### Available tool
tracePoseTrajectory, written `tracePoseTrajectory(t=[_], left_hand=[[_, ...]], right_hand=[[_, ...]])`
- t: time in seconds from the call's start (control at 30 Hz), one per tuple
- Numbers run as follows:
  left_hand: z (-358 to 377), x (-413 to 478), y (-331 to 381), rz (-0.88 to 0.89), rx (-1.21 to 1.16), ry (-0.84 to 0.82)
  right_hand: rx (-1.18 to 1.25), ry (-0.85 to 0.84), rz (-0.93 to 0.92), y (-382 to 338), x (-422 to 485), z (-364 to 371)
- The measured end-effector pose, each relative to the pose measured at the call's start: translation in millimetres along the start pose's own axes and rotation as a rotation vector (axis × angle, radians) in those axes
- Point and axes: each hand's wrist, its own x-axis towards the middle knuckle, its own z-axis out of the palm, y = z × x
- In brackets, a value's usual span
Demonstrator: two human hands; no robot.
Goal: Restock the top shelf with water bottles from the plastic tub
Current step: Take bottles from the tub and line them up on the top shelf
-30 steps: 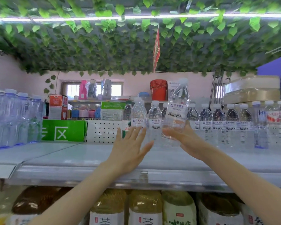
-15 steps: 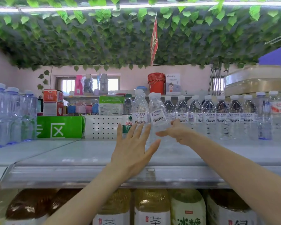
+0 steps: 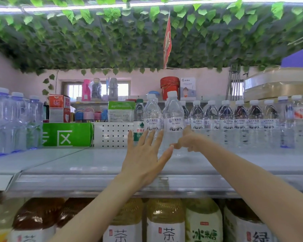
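The water bottle (image 3: pixel 173 117) is up on the top shelf (image 3: pixel 77 165), upright, label to the front, just right of a neighbouring bottle (image 3: pixel 153 117) at the left end of the row of bottles (image 3: pixel 226 123). The right hand (image 3: pixel 187 142) sits low at its right side, with the thumb across the near face and a forefinger up the side. Whether it grips or only cups the bottle cannot be told.

The left hand (image 3: pixel 143 154) is flat, fingers spread and straight, with the fingertips up at the neighbour's label. It looks like a guard against a wobble, though contact is not certain.

This reads as the placing step. Done well, the base should sit flat and snug against the neighbour. The right hand should then draw back low and toward the near edge, without clipping the light, tall bottles beside it.

The clear lower bodies melt into the shelf, so the bases are hard to make out. The plastic tub is out of view, and the far right end of the row is blurred.
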Motion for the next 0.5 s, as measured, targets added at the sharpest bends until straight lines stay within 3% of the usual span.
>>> tracePoseTrajectory(t=[0.13,0.4,0.5], left_hand=[[1.3,0.7,-0.6,-0.005,0.0,-0.005],[2.5,1.0,-0.2,-0.019,-0.002,0.004],[3.0,1.2,-0.3,-0.022,0.001,0.009]], right_hand=[[0.062,0.061,0.036,5.5,17.8,4.6],[-0.042,0.114,-0.169,21.4,56.6,23.9],[-0.171,0.173,-0.244,18.6,31.4,20.9]])
